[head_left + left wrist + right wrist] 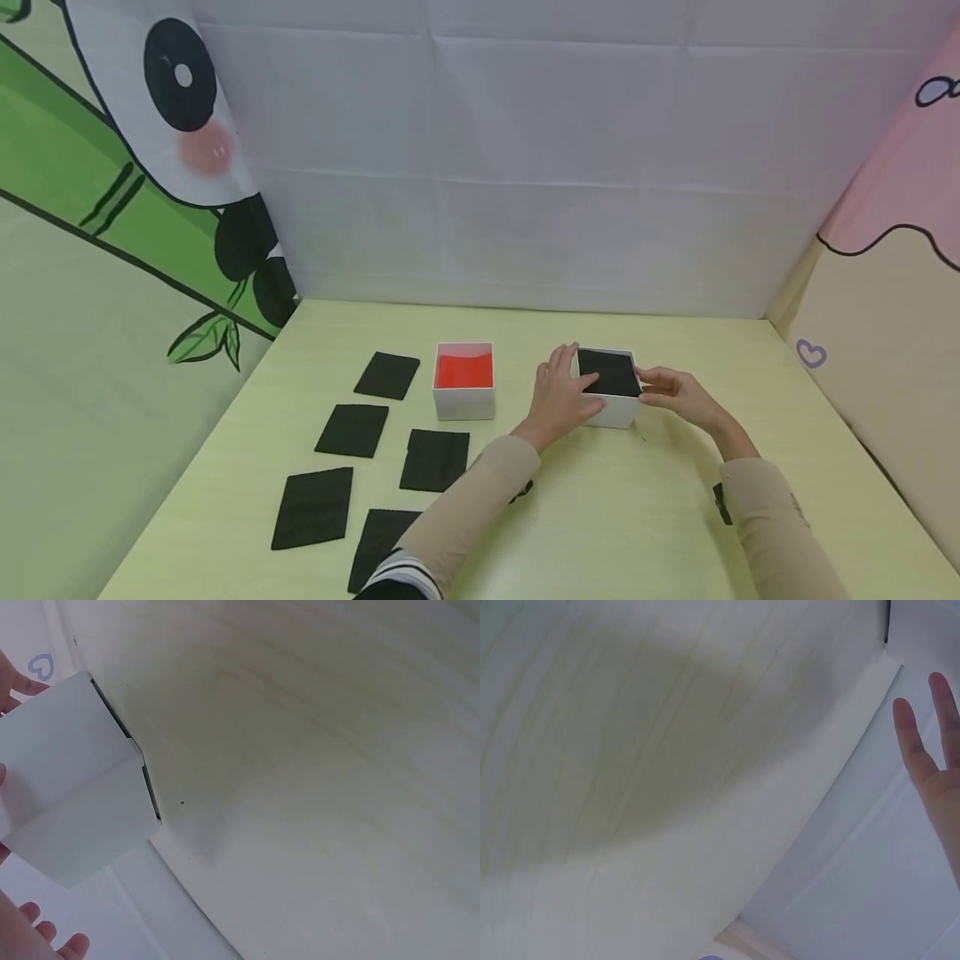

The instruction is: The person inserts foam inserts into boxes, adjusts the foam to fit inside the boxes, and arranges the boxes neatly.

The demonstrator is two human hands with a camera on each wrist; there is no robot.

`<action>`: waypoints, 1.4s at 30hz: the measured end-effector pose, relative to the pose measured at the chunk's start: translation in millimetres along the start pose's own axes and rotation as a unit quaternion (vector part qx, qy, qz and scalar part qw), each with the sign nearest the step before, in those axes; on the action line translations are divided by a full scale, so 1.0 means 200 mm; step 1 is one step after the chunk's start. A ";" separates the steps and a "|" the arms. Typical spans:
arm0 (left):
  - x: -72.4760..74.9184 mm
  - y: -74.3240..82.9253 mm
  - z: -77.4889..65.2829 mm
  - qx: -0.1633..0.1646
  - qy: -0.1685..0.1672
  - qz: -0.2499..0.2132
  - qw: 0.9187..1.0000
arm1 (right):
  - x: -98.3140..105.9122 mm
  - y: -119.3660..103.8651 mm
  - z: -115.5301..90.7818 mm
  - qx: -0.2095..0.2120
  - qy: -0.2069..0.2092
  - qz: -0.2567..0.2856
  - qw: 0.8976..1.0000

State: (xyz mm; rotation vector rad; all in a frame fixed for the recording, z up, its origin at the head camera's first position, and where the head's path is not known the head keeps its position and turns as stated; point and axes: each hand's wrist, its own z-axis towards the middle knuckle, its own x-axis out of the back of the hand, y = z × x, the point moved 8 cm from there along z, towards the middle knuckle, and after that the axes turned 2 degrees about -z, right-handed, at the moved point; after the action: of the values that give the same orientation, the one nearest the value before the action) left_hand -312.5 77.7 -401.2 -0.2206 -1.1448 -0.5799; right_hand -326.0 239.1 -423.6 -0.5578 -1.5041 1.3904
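A white open-topped box (611, 412) stands right of the table's middle, with a black cloth-like square (609, 372) in its opening. At its left side, my left hand (557, 393) has its fingers spread, some over the rim and the black square. Fingertips of my right hand (678, 395) touch or nearly touch the box's right side; in the right wrist view two of its fingers (911, 735) stretch out straight. The left wrist view shows the box's white walls (75, 750) between the hands. Contact at the far side is hidden.
A second white box (465, 406), with red material (465, 372) inside, stands left of the first. Several flat black squares (312, 508) lie on the left of the pale wooden table (600, 517); the left sleeve partly covers some. A white cloth wall (555, 242) rises behind.
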 end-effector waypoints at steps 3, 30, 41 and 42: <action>-0.03 0.00 0.02 0.011 -0.042 0.014 0.999 | 0.00 0.00 0.00 0.001 -0.007 -0.002 1.000; -0.14 0.05 0.19 0.005 -0.167 0.039 0.985 | 0.03 0.02 0.00 0.017 -0.028 0.013 0.999; -0.17 0.07 0.20 0.008 -0.224 0.081 0.971 | 0.03 0.02 0.00 0.020 -0.026 0.017 0.999; -0.18 0.07 0.20 0.008 -0.227 0.083 0.970 | 0.03 0.02 0.00 0.021 -0.026 0.016 0.999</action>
State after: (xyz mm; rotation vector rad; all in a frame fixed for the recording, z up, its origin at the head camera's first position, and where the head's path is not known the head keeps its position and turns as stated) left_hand -346.4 119.0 -415.3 -0.4471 -1.5557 -0.3781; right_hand -329.2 244.7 -426.3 -0.5249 -1.5101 1.4672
